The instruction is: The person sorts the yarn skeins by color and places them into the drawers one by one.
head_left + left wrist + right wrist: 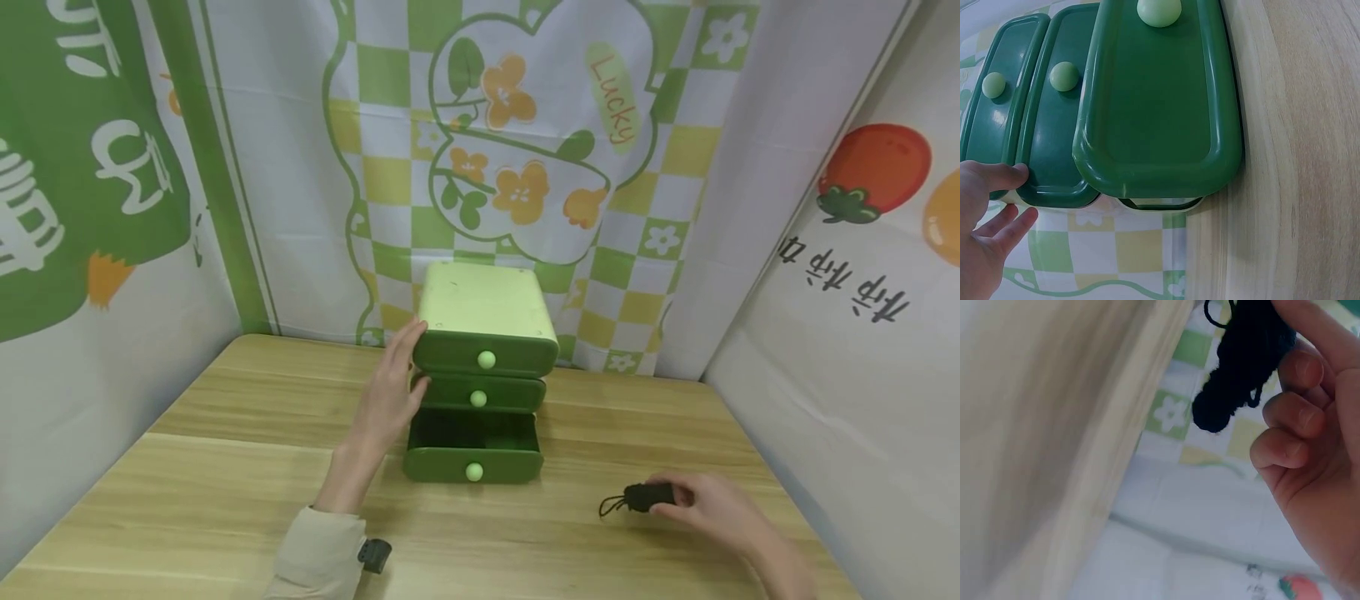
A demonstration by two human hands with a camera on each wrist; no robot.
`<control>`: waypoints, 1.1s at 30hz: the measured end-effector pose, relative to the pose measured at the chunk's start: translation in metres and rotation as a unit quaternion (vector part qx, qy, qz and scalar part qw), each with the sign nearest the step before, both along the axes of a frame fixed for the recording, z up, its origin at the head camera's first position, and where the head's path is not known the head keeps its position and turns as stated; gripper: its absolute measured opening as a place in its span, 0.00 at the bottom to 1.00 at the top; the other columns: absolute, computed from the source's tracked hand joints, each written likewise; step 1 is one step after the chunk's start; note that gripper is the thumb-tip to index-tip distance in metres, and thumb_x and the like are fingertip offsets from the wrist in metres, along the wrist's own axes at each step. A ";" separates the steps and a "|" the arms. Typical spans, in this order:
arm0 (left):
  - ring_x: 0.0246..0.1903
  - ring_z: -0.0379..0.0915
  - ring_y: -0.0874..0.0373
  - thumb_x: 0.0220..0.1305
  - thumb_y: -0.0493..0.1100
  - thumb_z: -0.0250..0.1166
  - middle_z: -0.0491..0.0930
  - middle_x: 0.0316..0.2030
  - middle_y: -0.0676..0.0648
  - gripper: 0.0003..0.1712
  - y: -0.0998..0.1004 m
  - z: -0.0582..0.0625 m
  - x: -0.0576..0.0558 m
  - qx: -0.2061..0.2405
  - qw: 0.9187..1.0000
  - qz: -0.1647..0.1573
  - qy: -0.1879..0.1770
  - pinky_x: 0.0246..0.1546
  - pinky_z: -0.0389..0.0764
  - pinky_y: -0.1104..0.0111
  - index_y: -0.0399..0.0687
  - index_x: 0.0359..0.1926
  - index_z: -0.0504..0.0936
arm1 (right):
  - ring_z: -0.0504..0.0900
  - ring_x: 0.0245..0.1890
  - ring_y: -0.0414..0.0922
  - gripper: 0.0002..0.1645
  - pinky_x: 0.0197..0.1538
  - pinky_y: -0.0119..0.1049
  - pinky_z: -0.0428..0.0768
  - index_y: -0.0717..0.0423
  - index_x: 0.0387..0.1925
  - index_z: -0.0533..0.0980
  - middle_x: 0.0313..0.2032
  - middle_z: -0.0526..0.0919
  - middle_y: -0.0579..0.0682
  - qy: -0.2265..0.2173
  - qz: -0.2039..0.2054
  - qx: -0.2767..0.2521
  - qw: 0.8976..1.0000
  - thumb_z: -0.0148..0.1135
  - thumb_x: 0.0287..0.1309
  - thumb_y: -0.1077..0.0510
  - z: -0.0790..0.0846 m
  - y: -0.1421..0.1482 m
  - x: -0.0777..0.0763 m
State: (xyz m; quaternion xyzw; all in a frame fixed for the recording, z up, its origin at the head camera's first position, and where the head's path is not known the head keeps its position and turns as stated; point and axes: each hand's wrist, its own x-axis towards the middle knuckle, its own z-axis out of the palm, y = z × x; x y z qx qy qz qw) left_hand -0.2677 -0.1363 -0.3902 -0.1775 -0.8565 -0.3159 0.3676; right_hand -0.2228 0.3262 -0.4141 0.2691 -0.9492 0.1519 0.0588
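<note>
A small green drawer cabinet [483, 300] stands on the table, its pale top above three dark green drawer fronts with round pale knobs. The bottom drawer [474, 467] is pulled out and its dark inside shows. My left hand [386, 400] rests against the cabinet's left side, thumb at the edge of the middle drawer [1054, 137], fingers fairly straight. To the right, my right hand [705, 504] pinches a small black fuzzy thing with a cord loop [1241, 362] between thumb and fingers, low over the table. Its exact kind cannot be told.
The wooden table [225, 500] ends at a patterned cloth [390, 167] behind the cabinet. More printed cloth walls hang on the left [172, 333] and on the right [840, 400]. A black band [375, 554] sits at my left sleeve.
</note>
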 end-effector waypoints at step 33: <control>0.69 0.63 0.41 0.51 0.22 0.71 0.60 0.73 0.38 0.53 0.000 -0.002 -0.002 0.007 1.000 -0.004 -0.013 0.63 0.79 0.56 0.45 0.75 0.56 | 0.59 0.15 0.25 0.21 0.18 0.21 0.60 0.43 0.46 0.86 0.15 0.65 0.28 0.149 0.064 0.012 0.987 0.72 0.52 0.40 0.046 -0.107 -0.037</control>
